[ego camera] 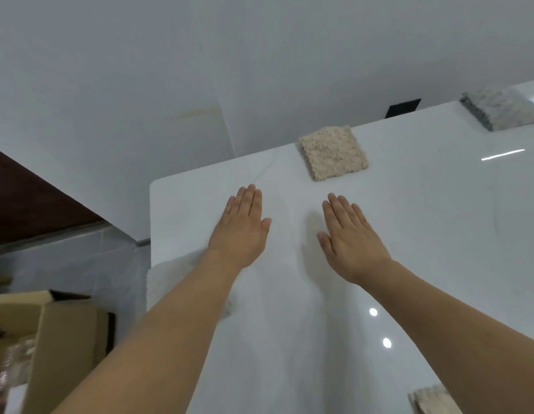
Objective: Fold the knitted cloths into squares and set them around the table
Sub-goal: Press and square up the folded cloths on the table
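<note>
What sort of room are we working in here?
Probably a home dining or kitchen area: glossy white table, pale tiled wall, open cardboard box on the floor beside it.

Soft, even light falls from above; my right hand (349, 234) casts a faint shadow on the glossy table (439, 234), which shows bright glare spots. Edges bend and blur.

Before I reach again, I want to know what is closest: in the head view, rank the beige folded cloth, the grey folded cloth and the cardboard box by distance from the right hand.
From the right hand:
1. Beige folded cloth, just ahead, by the table's far edge.
2. Grey folded cloth, farther off to the right, at the far edge.
3. Cardboard box, off the table, down to the left.
</note>
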